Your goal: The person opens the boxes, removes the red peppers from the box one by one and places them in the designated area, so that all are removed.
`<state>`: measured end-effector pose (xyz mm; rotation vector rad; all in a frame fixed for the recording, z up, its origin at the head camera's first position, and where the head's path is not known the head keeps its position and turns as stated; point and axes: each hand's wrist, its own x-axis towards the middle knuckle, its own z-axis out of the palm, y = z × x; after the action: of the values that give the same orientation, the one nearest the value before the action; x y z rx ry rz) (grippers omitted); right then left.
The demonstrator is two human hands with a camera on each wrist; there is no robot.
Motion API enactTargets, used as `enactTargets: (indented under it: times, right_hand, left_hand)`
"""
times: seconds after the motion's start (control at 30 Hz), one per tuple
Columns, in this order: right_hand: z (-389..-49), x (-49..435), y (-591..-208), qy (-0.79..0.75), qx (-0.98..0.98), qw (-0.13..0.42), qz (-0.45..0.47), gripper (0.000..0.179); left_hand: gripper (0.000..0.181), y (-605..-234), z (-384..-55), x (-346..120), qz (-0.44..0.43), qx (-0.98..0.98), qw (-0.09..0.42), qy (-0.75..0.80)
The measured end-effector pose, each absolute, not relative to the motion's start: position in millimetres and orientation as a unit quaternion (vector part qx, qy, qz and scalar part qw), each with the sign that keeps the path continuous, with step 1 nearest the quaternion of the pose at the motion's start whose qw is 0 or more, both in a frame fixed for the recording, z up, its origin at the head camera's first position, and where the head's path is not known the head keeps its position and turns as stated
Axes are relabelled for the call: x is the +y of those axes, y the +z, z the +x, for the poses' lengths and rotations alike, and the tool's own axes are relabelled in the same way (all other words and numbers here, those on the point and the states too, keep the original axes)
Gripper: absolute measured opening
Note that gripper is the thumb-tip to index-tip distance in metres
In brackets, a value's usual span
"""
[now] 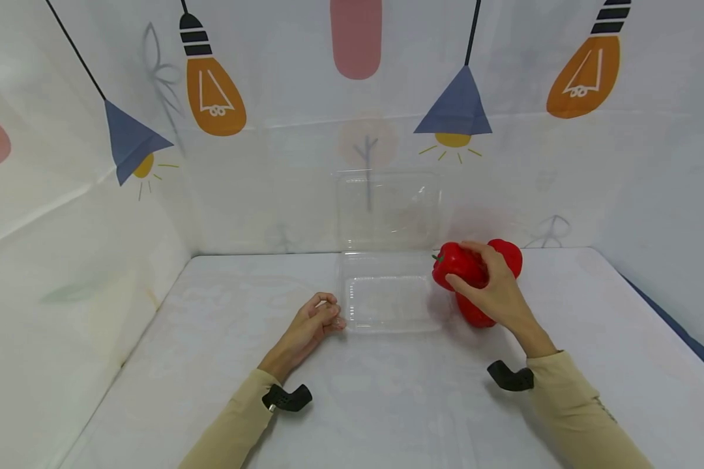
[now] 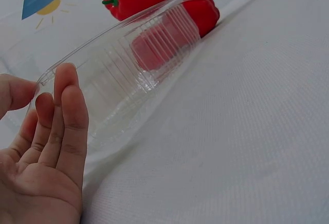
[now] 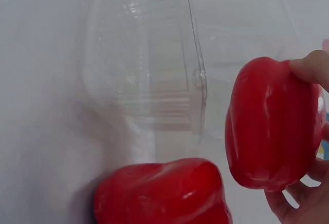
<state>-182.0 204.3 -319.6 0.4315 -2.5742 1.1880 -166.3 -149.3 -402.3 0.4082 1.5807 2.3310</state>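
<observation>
My right hand [image 1: 501, 293] grips a red bell pepper [image 1: 454, 262] with a green stem, up beside the right end of a clear plastic clamshell box [image 1: 387, 306]. The box stands open, its lid [image 1: 389, 212] raised at the back. At the box's left edge, my left hand [image 1: 306, 333] pinches the thin rim between thumb and fingers; the left wrist view shows this rim [image 2: 67, 57] up close. A second red bell pepper [image 3: 162, 190] lies on the table just right of the box, below the held one. Partly hidden behind my right hand is another red pepper [image 1: 510, 254].
A white cloth covers the table [image 1: 364, 397]. Behind it hangs a pale backdrop [image 1: 281, 182] printed with lamps and bulbs, close behind the raised lid. A similar sheet [image 1: 53, 280] walls off the left side.
</observation>
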Motion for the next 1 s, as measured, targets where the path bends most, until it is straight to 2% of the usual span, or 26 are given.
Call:
enactTargets:
  times: [0.57, 0.73, 1.0]
  right_hand:
    - [-178.2, 246.0, -304.8, 0.403, -0.900, 0.122, 0.114, 0.065]
    - [-177.1, 260.8, -301.8, 0.393, -0.906, 0.118, 0.104, 0.068]
    - [-174.8, 282.5, -296.2, 0.387, -0.913, 0.083, 0.093, 0.073]
  left_hand:
    - [0.007, -404.2, -164.8, -150.2, 0.143, 0.554, 0.151, 0.806]
    - [0.008, -404.7, -162.9, -151.2, 0.153, 0.552, 0.151, 0.806]
    - [0.008, -402.8, -158.4, -153.1, 0.166, 0.548, 0.153, 0.805]
